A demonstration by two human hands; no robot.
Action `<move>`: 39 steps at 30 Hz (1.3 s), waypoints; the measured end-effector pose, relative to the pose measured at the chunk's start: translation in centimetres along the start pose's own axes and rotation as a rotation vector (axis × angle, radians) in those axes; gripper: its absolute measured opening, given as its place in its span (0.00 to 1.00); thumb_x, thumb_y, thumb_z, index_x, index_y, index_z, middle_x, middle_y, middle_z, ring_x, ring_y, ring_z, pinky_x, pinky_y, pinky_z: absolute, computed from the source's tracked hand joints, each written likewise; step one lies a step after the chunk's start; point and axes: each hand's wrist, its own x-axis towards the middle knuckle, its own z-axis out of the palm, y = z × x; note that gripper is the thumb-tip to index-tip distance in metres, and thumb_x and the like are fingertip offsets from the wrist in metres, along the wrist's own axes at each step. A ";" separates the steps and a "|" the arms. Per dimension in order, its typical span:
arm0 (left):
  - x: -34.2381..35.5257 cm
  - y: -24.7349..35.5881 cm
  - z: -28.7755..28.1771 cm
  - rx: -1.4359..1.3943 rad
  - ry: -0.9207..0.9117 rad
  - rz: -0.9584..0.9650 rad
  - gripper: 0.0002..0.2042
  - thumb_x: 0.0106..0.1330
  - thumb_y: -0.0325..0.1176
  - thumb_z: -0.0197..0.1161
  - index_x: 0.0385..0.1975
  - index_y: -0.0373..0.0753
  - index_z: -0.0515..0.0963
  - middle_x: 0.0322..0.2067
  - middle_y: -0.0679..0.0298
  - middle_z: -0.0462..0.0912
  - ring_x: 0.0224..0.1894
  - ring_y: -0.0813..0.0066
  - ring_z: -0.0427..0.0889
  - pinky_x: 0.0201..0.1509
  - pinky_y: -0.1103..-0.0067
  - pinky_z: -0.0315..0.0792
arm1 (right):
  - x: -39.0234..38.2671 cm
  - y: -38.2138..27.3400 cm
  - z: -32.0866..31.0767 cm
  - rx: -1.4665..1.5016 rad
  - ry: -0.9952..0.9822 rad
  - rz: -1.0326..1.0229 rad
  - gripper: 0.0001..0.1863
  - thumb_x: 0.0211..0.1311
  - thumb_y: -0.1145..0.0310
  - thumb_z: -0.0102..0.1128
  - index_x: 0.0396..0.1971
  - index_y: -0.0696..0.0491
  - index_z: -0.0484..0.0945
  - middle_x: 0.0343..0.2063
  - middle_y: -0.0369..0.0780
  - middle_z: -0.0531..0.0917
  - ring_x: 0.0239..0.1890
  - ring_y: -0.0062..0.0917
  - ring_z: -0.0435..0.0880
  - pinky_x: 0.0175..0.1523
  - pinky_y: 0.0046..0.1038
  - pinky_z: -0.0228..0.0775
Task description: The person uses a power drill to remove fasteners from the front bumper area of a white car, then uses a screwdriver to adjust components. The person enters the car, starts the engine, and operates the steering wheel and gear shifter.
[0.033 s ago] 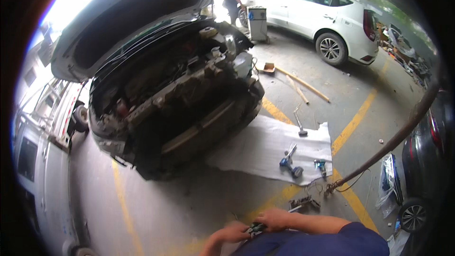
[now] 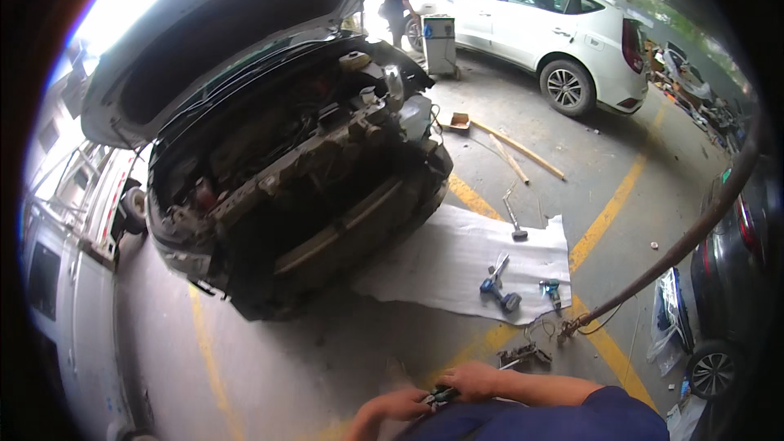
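Observation:
Both hands are at the lower edge, close to my body, on a small dark object with pale, shiny parts; its kind is too small to make out. My left hand is closed at its left side, and a blurred patch shows just above that hand. My right hand wraps over the object from the right, fingers curled. In front of me stands a car with its bonnet raised and its front stripped. A blue cordless power tool and a smaller teal cordless drill lie on a white sheet.
A long-handled tool lies on the sheet. Behind are wooden poles, a small box, a wheeled cabinet, a person and a white car. Nearer are a metal part, a slanting dark pole and a dark car.
The whole view has shifted slightly. My hands stay together on the small dark object; nothing else has visibly moved.

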 end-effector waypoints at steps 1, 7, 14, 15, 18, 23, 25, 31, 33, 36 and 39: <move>0.5 -0.4 -4.8 -0.051 0.011 -0.029 0.20 0.71 0.46 0.60 0.50 0.34 0.79 0.42 0.54 0.86 0.44 0.63 0.84 0.50 0.67 0.75 | 1.6 0.8 -2.9 0.050 0.069 0.046 0.31 0.58 0.61 0.69 0.61 0.51 0.72 0.53 0.52 0.82 0.56 0.50 0.80 0.58 0.48 0.74; 2.9 0.5 -26.1 -0.218 0.603 0.076 0.20 0.76 0.46 0.58 0.53 0.34 0.79 0.40 0.61 0.83 0.42 0.74 0.80 0.50 0.73 0.75 | 6.2 7.3 -7.6 0.386 0.717 0.555 0.24 0.61 0.59 0.70 0.49 0.58 0.74 0.36 0.52 0.83 0.40 0.45 0.83 0.46 0.41 0.75; 10.0 8.0 -47.8 0.041 0.989 0.100 0.19 0.70 0.43 0.64 0.47 0.31 0.81 0.43 0.53 0.87 0.44 0.64 0.85 0.51 0.70 0.77 | 6.7 15.5 -16.2 1.262 1.310 0.604 0.13 0.70 0.62 0.63 0.33 0.58 0.83 0.25 0.34 0.81 0.25 0.18 0.77 0.31 0.24 0.72; 12.5 7.7 -50.8 0.058 1.048 0.129 0.20 0.70 0.44 0.64 0.48 0.32 0.81 0.44 0.53 0.86 0.45 0.62 0.85 0.51 0.69 0.77 | 6.8 17.3 -17.8 1.309 1.329 0.600 0.12 0.71 0.63 0.62 0.33 0.57 0.83 0.26 0.34 0.82 0.26 0.18 0.78 0.34 0.25 0.74; 19.5 7.1 -59.4 0.272 1.241 0.227 0.22 0.69 0.47 0.66 0.50 0.33 0.80 0.47 0.51 0.82 0.48 0.56 0.83 0.52 0.65 0.76 | 6.8 24.4 -21.5 1.407 1.354 0.495 0.10 0.72 0.66 0.61 0.36 0.57 0.84 0.29 0.35 0.84 0.29 0.19 0.81 0.40 0.26 0.77; 26.5 6.4 -71.8 0.417 1.405 0.039 0.27 0.70 0.53 0.63 0.56 0.35 0.77 0.55 0.51 0.76 0.57 0.49 0.76 0.59 0.57 0.72 | 8.4 36.8 -32.2 1.401 1.308 0.353 0.10 0.70 0.68 0.64 0.44 0.59 0.84 0.33 0.32 0.82 0.35 0.15 0.76 0.42 0.22 0.69; 28.0 7.2 -74.3 0.421 1.479 -0.021 0.25 0.70 0.50 0.63 0.55 0.35 0.77 0.54 0.51 0.77 0.57 0.49 0.77 0.59 0.58 0.72 | 9.1 40.4 -37.5 1.367 1.183 0.347 0.10 0.69 0.68 0.65 0.45 0.57 0.85 0.32 0.31 0.82 0.34 0.15 0.77 0.41 0.22 0.69; 32.3 13.3 -80.7 0.442 1.474 -0.010 0.21 0.66 0.44 0.66 0.50 0.33 0.78 0.51 0.51 0.78 0.54 0.50 0.78 0.59 0.61 0.73 | 13.5 48.6 -54.5 1.090 0.956 0.303 0.14 0.66 0.63 0.67 0.45 0.56 0.86 0.30 0.30 0.81 0.33 0.17 0.75 0.40 0.24 0.68; 34.1 14.6 -83.9 0.533 1.494 0.023 0.21 0.65 0.42 0.68 0.50 0.33 0.78 0.49 0.49 0.78 0.53 0.49 0.79 0.58 0.62 0.73 | 16.7 51.7 -58.9 1.069 0.934 0.257 0.14 0.66 0.63 0.67 0.46 0.55 0.86 0.33 0.31 0.82 0.35 0.17 0.77 0.42 0.24 0.69; 37.7 16.1 -89.8 0.604 1.443 0.004 0.22 0.62 0.41 0.69 0.50 0.31 0.77 0.50 0.47 0.79 0.55 0.47 0.77 0.62 0.63 0.72 | 21.6 54.6 -65.0 1.079 0.911 0.171 0.14 0.66 0.63 0.66 0.47 0.55 0.86 0.36 0.32 0.83 0.40 0.17 0.77 0.48 0.23 0.69; 43.2 16.7 -95.6 0.609 1.412 -0.052 0.28 0.61 0.44 0.71 0.55 0.29 0.76 0.57 0.45 0.77 0.62 0.47 0.74 0.69 0.64 0.67 | 26.5 56.7 -69.5 1.308 0.920 0.129 0.14 0.68 0.63 0.65 0.47 0.56 0.86 0.36 0.33 0.84 0.41 0.17 0.78 0.49 0.24 0.69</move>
